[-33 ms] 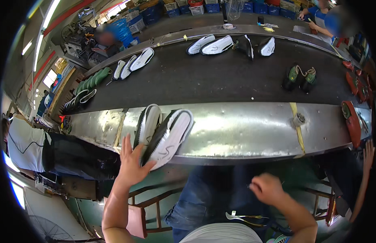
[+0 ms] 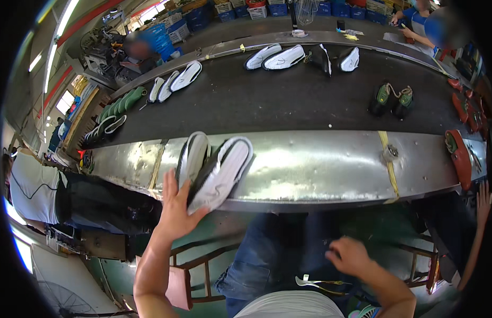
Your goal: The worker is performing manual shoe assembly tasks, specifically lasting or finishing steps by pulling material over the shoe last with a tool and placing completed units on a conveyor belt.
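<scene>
On the near metal ledge [image 2: 309,164] lie two shoe pieces, side by side, white undersides up with dark edges: a left shoe [image 2: 194,157] and a right shoe [image 2: 225,172]. My left hand [image 2: 177,209] rests against their near ends, its fingers spread and thumb out. It touches the pair without wrapping round it. Above my lap is my right hand [image 2: 352,255], its fingers curled in. Whatever may be inside that hand is hidden. Pliers [image 2: 323,284] with pale and yellow parts lie on my lap, below the right hand.
Beyond the ledge, a dark belt [image 2: 288,103] carries white-soled shoes [image 2: 284,57], green shoe forms [image 2: 119,105] and a dark pair [image 2: 392,103]. A red shoe form [image 2: 458,159] sits at the ledge's right end. People stand or sit left, right and across; stools flank me.
The two shoes have slid slightly farther onto the ledge, with my left hand moving along behind them. My right hand has shifted a little.
</scene>
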`<state>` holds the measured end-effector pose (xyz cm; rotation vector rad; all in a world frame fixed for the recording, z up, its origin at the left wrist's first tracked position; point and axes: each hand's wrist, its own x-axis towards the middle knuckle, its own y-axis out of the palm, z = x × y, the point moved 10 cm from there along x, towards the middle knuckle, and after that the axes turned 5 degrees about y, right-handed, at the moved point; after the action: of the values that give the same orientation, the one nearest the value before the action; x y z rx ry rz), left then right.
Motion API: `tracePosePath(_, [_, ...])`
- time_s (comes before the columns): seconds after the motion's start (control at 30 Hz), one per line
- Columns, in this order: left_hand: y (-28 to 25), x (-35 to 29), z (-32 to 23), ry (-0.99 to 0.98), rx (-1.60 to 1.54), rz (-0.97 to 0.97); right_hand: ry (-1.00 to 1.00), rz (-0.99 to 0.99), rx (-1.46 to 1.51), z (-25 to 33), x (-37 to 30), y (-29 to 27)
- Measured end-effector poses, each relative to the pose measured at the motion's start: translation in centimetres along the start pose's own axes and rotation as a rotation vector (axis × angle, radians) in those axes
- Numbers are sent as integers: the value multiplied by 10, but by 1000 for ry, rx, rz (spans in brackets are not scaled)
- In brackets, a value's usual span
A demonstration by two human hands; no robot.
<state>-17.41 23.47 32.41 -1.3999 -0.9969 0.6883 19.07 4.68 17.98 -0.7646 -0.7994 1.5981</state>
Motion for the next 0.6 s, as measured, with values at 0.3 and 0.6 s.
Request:
tracePosePath(0.3, [87,173,0,-163,-444,283,115,441,-66,2,-186,108])
tracePosePath(0.6, [85,33,-115,-152,-1415,88,480,367,464,-38,-225,87])
